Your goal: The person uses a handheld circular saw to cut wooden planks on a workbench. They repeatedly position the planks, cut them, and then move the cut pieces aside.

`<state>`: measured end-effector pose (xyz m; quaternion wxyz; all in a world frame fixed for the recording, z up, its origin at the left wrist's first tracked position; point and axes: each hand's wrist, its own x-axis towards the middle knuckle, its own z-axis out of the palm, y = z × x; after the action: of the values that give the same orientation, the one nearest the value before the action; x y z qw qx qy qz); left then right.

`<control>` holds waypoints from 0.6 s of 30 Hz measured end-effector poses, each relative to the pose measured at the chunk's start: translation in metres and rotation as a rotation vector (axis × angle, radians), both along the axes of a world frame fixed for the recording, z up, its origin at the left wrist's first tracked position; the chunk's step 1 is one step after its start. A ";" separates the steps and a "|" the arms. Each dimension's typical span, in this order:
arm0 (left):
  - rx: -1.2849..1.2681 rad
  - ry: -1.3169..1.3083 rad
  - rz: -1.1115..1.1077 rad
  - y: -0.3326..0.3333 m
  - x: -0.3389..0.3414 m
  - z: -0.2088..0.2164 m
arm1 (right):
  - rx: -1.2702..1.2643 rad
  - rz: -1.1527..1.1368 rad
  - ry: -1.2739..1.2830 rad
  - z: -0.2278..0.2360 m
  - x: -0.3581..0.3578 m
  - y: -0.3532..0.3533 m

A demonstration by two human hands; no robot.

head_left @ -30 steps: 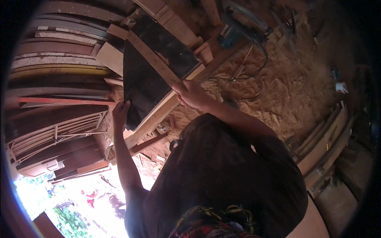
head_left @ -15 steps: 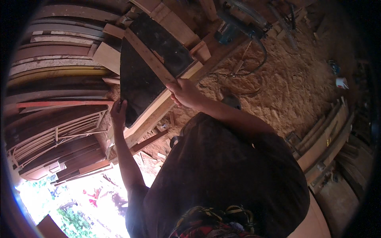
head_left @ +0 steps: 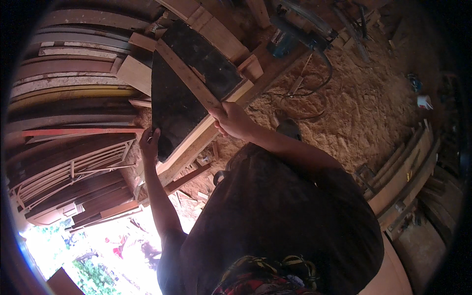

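A flat black board (head_left: 172, 105) lies on the wooden workbench, with a narrow wooden strip (head_left: 184, 71) lying slantwise across its top. My right hand (head_left: 235, 122) is closed round the near end of the strip, at the board's near right edge. At the board's left corner, my left hand (head_left: 149, 143) grips the edge, thumb uppermost; its other fingers are partly hidden. Pale timber (head_left: 189, 137) runs along the near side of the board, under my right hand.
Many stacked planks (head_left: 73, 64) fill the left side. A corded teal power tool (head_left: 282, 42) stands at the bench's far right end. Sawdust (head_left: 354, 113) covers the floor. More boards (head_left: 403, 177) lean at the right. A white container (head_left: 424, 102) lies beyond.
The whole view has shifted slightly down and to the right. Both hands keep their holds, and the strip lies at about the same slant on the black board.
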<state>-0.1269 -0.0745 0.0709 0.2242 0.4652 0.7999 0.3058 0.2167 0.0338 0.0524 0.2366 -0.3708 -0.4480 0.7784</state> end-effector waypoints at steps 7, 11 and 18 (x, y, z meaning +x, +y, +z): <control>0.019 0.017 -0.024 -0.002 -0.010 -0.007 | 0.007 -0.001 -0.009 -0.002 -0.001 0.000; 0.038 -0.055 -0.026 -0.002 -0.009 -0.008 | 0.031 0.007 -0.024 -0.002 -0.001 0.000; 0.048 -0.024 -0.003 -0.004 -0.005 -0.008 | 0.021 -0.011 -0.010 -0.008 -0.005 0.000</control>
<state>-0.1322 -0.0780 0.0625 0.2228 0.4680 0.7889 0.3302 0.2121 0.0335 0.0442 0.2425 -0.3744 -0.4554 0.7705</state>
